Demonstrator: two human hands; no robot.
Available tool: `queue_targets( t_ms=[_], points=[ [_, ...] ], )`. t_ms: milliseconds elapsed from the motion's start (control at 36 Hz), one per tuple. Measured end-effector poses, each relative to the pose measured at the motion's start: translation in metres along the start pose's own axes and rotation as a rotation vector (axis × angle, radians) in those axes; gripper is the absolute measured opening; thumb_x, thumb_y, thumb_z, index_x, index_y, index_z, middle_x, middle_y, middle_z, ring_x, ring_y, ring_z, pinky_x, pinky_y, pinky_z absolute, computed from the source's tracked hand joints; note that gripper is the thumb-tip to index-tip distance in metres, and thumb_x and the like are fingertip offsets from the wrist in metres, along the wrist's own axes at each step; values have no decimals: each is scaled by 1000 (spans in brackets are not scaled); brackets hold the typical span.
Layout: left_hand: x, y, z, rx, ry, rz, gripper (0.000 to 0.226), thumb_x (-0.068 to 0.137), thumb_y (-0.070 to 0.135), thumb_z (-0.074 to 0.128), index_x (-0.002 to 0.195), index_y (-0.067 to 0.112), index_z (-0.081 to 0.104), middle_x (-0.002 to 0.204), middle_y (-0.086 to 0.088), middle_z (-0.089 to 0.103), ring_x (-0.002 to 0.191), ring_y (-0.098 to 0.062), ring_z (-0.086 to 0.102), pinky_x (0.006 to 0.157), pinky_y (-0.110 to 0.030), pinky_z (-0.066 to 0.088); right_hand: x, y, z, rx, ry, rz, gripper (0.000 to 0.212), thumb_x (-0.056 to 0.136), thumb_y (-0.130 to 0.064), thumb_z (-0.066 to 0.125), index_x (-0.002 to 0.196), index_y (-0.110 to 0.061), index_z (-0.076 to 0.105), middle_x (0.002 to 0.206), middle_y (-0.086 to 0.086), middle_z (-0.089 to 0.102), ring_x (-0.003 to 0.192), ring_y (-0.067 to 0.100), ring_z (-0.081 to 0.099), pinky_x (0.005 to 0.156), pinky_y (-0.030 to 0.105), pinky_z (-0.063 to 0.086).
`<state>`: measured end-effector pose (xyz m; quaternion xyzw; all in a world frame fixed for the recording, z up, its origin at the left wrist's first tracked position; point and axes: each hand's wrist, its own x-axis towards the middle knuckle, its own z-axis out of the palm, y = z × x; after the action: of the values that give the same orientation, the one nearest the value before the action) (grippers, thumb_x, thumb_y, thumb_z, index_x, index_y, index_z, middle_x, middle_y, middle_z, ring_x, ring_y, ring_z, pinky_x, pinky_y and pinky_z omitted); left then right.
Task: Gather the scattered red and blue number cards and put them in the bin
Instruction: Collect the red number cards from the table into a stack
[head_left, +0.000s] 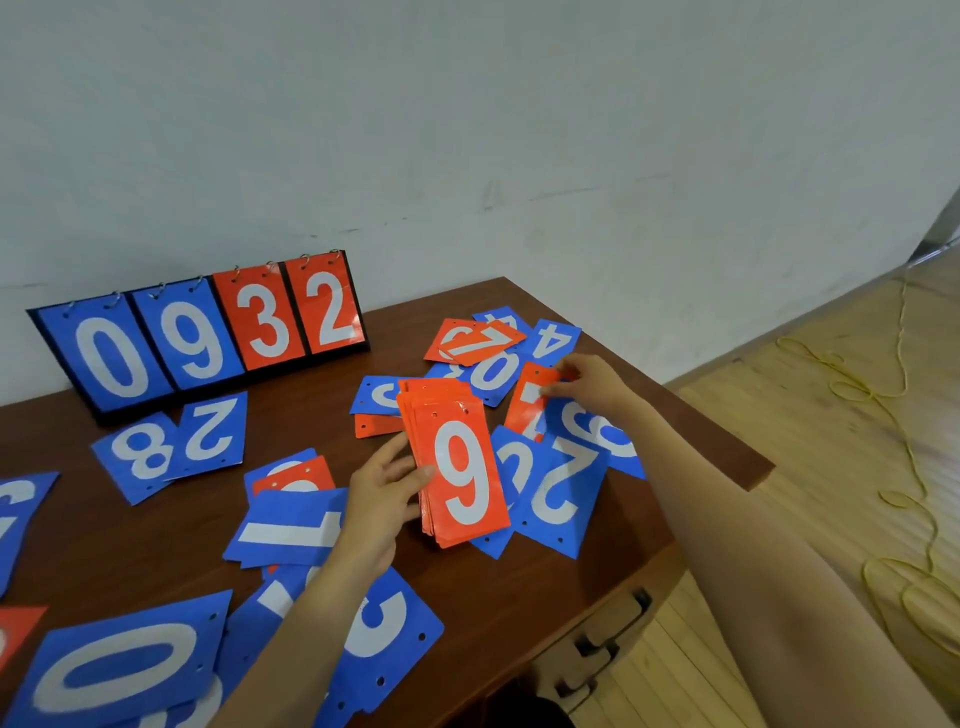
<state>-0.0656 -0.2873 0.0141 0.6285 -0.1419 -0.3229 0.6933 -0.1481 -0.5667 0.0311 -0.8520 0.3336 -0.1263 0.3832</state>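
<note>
Red stack (462, 467) at frame centre is being gripped edgewise by the left hand (382, 499). A red card (530, 405) at centre-right is being pinched by the right hand (592, 384). Cards are being judged thin, light and slick: edge grips advised.

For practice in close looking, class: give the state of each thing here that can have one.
Left hand, grips the red stack.
Red stack, held, 9 on top.
Right hand, pinches a single red card.
Single red card, pinched at its upper edge.
Scoreboard, upright, showing 0932.
Blue cards, scattered on the table.
Drawer, shut.
Yellow cord, lying in loose loops.
</note>
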Motion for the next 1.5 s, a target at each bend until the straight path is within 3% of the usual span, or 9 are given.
queue_targets(
  t_ms=[111,222,722,833,972,1083,1222,1333,1500],
  points=[
    [0,1,-4,-2,12,11,48,88,10,62,132,23,49,106,2,67,93,-16,66,64,-30,58,2,-8,-3,190,154,-44,20,87,-25,66,94,-7,64,93,9,64,85,20,58,80,36,50],
    [2,2,-7,1,38,6,53,87,10,62,136,21,46,107,1,65,92,-16,66,66,-32,57,0,-13,-7,423,306,-51,9,93,-19,58,89,-11,60,84,0,62,80,15,57,66,21,48],
    [0,3,-11,-4,83,26,51,87,8,63,134,22,49,119,-6,63,107,-28,63,74,-41,57,-9,-32,-2,770,795,7,10,96,-25,52,100,-21,60,93,-8,64,81,4,62,70,19,53],
    [-6,7,-15,-26,92,71,47,87,7,62,130,23,51,111,-1,65,101,-25,64,71,-39,56,-11,-45,-1,874,694,88,7,93,-18,57,99,-15,59,102,4,66,81,13,64,73,28,56],
    [-17,13,-26,-86,149,142,47,88,6,61,132,22,50,111,-1,66,102,-23,65,70,-36,58,-30,-57,21,785,100,304,25,88,4,59,113,6,58,112,23,62,93,34,63,89,45,51],
    [-29,21,-38,-107,251,197,49,89,7,61,134,22,48,107,2,66,99,-20,65,68,-32,55,-52,-66,41,572,-187,317,19,86,4,62,102,-2,55,96,13,57,81,19,58,64,31,54],
    [-41,27,-53,-81,331,228,49,90,10,61,135,23,47,105,3,63,104,-21,62,81,-40,54,-57,-70,68,100,-114,194,22,78,-3,71,84,-10,51,83,6,55,78,18,56,79,38,55],
    [-47,28,-65,-39,396,268,47,89,10,62,132,26,50,108,4,62,107,-21,61,88,-46,53,-60,-73,79,-32,21,126,20,81,-8,68,99,-6,60,99,10,62,89,22,59,83,35,52],
    [-51,26,-82,-15,491,267,50,89,12,62,134,29,48,120,-3,63,111,-24,60,91,-53,51,-72,-89,70,259,384,-70,25,95,-12,52,118,-6,58,112,7,62,103,18,58,81,22,41]
  ],
)
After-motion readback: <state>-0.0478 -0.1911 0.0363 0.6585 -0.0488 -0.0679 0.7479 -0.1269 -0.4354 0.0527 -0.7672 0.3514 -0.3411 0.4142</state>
